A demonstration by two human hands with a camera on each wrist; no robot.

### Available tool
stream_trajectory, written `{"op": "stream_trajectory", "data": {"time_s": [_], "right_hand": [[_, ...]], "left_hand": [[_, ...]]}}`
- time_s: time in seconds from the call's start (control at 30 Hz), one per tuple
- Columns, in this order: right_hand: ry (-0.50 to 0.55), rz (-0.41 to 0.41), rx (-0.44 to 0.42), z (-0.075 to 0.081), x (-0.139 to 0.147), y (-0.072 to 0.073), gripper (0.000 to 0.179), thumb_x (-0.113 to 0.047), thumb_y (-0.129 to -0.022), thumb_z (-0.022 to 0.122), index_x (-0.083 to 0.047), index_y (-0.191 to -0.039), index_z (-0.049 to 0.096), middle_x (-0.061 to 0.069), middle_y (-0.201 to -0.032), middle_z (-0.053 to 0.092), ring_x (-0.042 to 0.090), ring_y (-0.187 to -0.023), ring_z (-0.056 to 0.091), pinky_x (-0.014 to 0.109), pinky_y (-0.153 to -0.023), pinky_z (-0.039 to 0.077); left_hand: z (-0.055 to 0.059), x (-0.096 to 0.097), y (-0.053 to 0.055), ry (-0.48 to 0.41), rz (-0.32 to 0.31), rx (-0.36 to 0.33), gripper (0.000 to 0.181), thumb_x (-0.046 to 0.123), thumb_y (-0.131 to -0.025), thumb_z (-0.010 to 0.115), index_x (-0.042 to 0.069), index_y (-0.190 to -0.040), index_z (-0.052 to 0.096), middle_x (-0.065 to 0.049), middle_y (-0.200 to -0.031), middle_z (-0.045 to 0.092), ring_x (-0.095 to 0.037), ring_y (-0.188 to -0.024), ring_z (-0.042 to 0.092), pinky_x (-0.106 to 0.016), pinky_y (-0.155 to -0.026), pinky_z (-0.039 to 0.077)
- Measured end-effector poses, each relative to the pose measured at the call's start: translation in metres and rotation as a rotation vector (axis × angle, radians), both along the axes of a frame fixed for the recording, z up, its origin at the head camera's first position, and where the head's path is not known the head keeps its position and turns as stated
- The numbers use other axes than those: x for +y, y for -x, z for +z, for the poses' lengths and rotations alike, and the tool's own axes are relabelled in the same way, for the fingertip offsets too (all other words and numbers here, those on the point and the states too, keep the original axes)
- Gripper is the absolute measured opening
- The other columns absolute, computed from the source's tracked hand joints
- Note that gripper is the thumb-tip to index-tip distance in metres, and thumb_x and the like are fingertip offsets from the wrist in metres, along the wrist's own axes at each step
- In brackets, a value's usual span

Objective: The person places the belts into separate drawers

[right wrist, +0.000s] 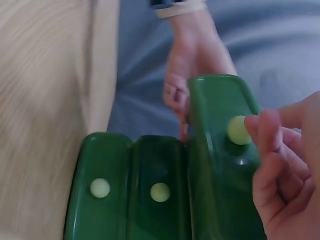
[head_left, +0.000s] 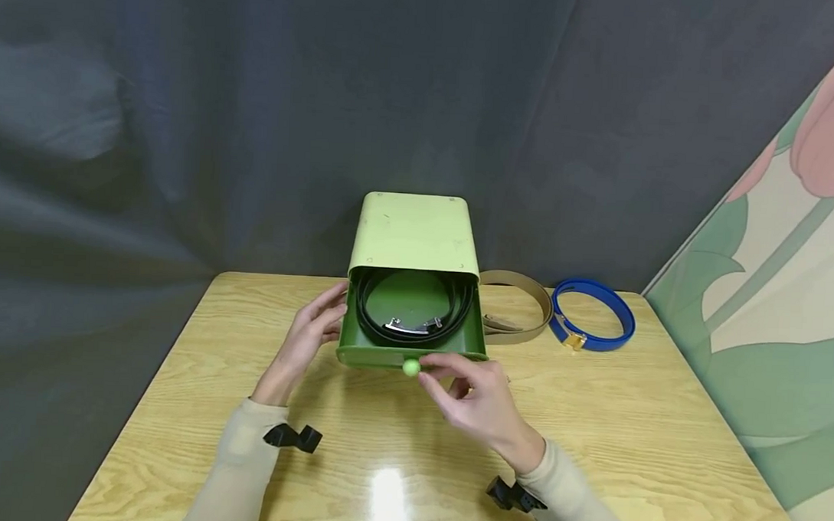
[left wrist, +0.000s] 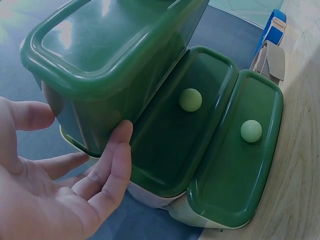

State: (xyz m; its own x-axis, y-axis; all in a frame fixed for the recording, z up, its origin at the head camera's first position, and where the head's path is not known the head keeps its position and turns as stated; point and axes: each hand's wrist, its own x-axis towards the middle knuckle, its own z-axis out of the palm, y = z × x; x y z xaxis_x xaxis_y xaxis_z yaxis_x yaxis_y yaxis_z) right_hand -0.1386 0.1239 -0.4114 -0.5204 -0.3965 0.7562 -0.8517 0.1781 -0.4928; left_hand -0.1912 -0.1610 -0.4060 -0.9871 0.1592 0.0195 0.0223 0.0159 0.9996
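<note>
The top green drawer (head_left: 351,336) of a small cabinet with a pale green top (head_left: 414,231) is pulled out. Inside the drawer lies a coiled black belt (head_left: 367,320) with a silver buckle. My right hand (head_left: 477,400) pinches the drawer's round light-green knob (head_left: 411,368) between thumb and index finger; the knob (right wrist: 238,131) also appears in the right wrist view. At the drawer's left side is my left hand (head_left: 307,335), fingers extended. In the left wrist view, fingertips of the left hand (left wrist: 65,195) rest against the drawer's side wall.
Two lower drawers, a middle one (left wrist: 167,145) and a bottom one (left wrist: 230,175), are closed, each with a round knob. Right of the cabinet, a coiled tan belt (head_left: 541,303) and a coiled blue belt (head_left: 625,317) lie on the wooden table (head_left: 625,436). A dark curtain (head_left: 256,132) hangs behind.
</note>
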Motion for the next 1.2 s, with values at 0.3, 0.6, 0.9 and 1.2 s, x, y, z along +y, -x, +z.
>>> {"op": "stream_trajectory", "data": {"time_s": [0.3, 0.6, 0.9, 1.2], "right_hand": [[-0.074, -0.083, 0.070, -0.018, -0.009, -0.001, 0.032, 0.008, -0.083, 0.081, -0.002, -0.112, 0.075, 0.011, -0.085, 0.081, -0.005, -0.043, 0.053, 0.002, -0.046, 0.039], [-0.071, -0.120, 0.129, -0.021, -0.011, 0.003, 0.032, 0.008, -0.082, 0.082, 0.000, -0.113, 0.076, 0.013, -0.090, 0.082, -0.004, -0.042, 0.051, 0.000, -0.046, 0.037], [-0.026, -0.173, 0.126, -0.021, -0.015, 0.004, 0.033, 0.010, -0.083, 0.081, 0.001, -0.114, 0.076, 0.013, -0.089, 0.082, -0.001, -0.047, 0.055, 0.004, -0.048, 0.041], [0.024, -0.199, 0.053, -0.019, -0.018, 0.008, 0.032, 0.013, -0.085, 0.079, 0.000, -0.115, 0.076, 0.014, -0.087, 0.081, 0.004, -0.046, 0.061, 0.008, -0.045, 0.045]], "left_hand": [[-0.002, -0.001, -0.001, 0.015, -0.016, 0.005, 0.060, 0.024, -0.114, 0.047, 0.007, -0.168, 0.030, -0.022, -0.167, 0.042, 0.002, -0.095, 0.065, -0.020, -0.089, 0.053], [-0.002, -0.001, -0.001, 0.022, -0.001, 0.003, 0.059, 0.025, -0.114, 0.045, 0.008, -0.169, 0.030, -0.022, -0.165, 0.044, 0.001, -0.092, 0.066, -0.020, -0.089, 0.053], [-0.002, 0.000, 0.000, 0.022, 0.010, -0.008, 0.059, 0.030, -0.114, 0.045, 0.010, -0.168, 0.032, -0.018, -0.169, 0.042, 0.002, -0.097, 0.070, -0.021, -0.091, 0.054], [-0.002, 0.000, 0.000, 0.024, -0.007, -0.009, 0.060, 0.032, -0.115, 0.044, 0.012, -0.170, 0.029, -0.015, -0.169, 0.041, 0.001, -0.101, 0.069, -0.020, -0.092, 0.054]]}}
